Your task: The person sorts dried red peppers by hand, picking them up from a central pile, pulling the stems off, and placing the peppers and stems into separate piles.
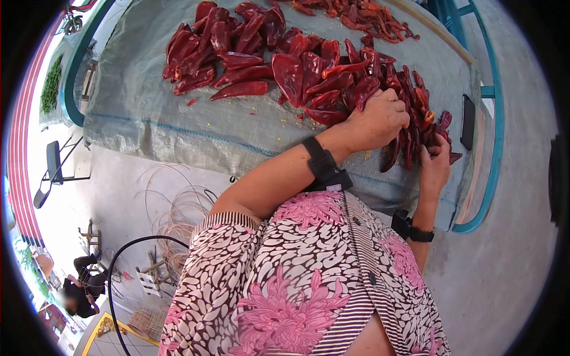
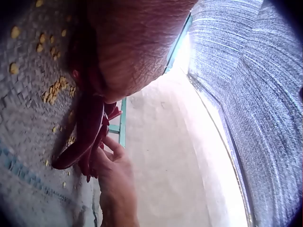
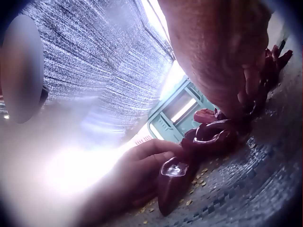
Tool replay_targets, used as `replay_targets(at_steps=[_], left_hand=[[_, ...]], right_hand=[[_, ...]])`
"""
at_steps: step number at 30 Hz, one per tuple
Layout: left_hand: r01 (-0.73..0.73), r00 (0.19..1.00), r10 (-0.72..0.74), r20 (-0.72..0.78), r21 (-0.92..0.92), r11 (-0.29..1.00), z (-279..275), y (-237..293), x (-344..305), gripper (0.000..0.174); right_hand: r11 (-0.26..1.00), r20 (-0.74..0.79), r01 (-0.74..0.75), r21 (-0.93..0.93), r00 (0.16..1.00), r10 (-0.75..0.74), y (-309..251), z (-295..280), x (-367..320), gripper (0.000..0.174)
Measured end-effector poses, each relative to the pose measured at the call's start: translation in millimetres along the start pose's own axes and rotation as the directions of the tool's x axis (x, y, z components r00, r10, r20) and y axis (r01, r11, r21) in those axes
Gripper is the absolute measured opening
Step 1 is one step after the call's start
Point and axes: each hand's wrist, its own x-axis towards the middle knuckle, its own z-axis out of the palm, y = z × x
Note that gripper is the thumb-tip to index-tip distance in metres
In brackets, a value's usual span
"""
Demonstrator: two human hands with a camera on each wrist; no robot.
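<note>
Dried red chili peppers lie in a long heap on a grey woven sheet. My left hand reaches over the right part of the heap with its fingers curled, gripping a wide red pepper that sticks out beside the knuckles. That pepper shows glossy under the hand in the right wrist view. My right hand is at the heap's right end, thumb and fingers pinching dark, wrinkled peppers. Long peppers lie between both hands in the left wrist view; the left fingertips are partly hidden.
More shrivelled red peppers lie at the back. A black phone-like slab rests near the right edge. Teal metal railing frames the sheet. Yellow seeds are scattered about. Coiled wire and a seated person are at left.
</note>
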Motion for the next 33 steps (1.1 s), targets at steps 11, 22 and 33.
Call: replay_targets(at_steps=[11, 22, 33], left_hand=[[-0.005, 1.000, 0.004, -0.017, -0.024, 1.000, 6.1, -0.6, 2.3, 0.011], [0.024, 0.999, -0.023, 0.040, -0.042, 0.999, 0.9, 4.6, 8.7, 0.015], [0.038, 0.998, -0.036, 0.055, -0.031, 0.999, 1.8, 7.0, 12.0, 0.015]], right_hand=[[0.982, -0.116, 0.143, -0.124, 0.981, -0.157, 11.1, 6.2, 3.1, 0.043], [0.963, -0.186, 0.035, 0.266, 0.982, 0.015, 21.4, -30.1, 19.9, 0.029], [0.952, -0.286, 0.041, 0.302, 0.957, 0.049, 25.0, -49.2, 42.4, 0.029]])
